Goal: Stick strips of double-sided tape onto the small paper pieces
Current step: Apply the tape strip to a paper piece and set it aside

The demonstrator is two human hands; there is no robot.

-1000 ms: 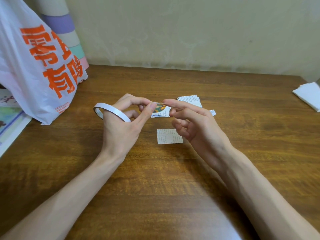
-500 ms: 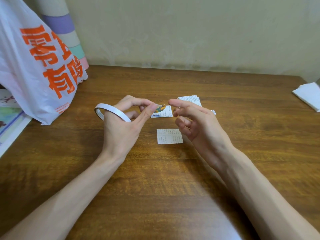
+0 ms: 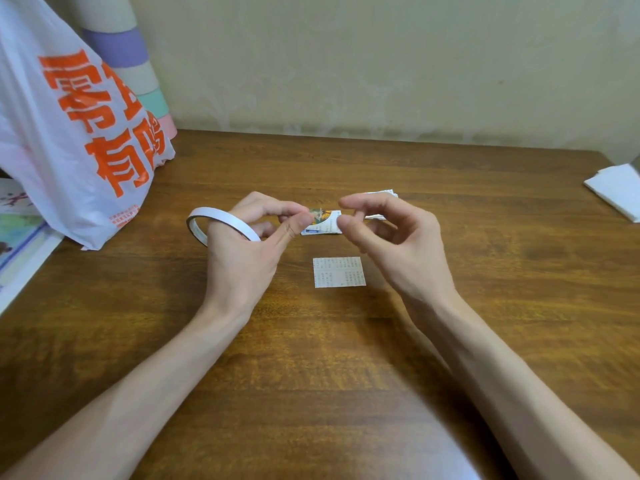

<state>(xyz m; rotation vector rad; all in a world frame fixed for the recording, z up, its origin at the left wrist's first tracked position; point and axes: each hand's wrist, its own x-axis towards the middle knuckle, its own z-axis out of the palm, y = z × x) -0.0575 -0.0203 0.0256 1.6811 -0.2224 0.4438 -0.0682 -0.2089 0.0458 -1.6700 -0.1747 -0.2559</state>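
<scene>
Pinching a colourful paper piece point(image 3: 325, 220) between thumb and forefinger, the left grip point(image 3: 246, 258) holds it up just above the worktop point(image 3: 311, 358). A tape roll point(image 3: 225, 216) sits looped over that grip's fingers like a bracelet, tilted, white band facing up. Right grip point(image 3: 398, 244) is released: fingers loosely curled, thumb and forefinger parted, thumb tip just beside the piece's right edge. Whether it touches, cannot tell; no strip visible between the fingers.

Below and between the two grips, a printed paper piece point(image 3: 339, 271) lies flat on the wood. More pieces in a small stack point(image 3: 381, 194) are partly hidden behind the right grip.

Far left: white plastic bag point(image 3: 69, 133) with orange lettering, pastel-banded cylinder point(image 3: 128, 46) behind it, illustrated sheets point(image 3: 17, 237) at the edge. Far right corner: folded white paper point(image 3: 616, 188).
</scene>
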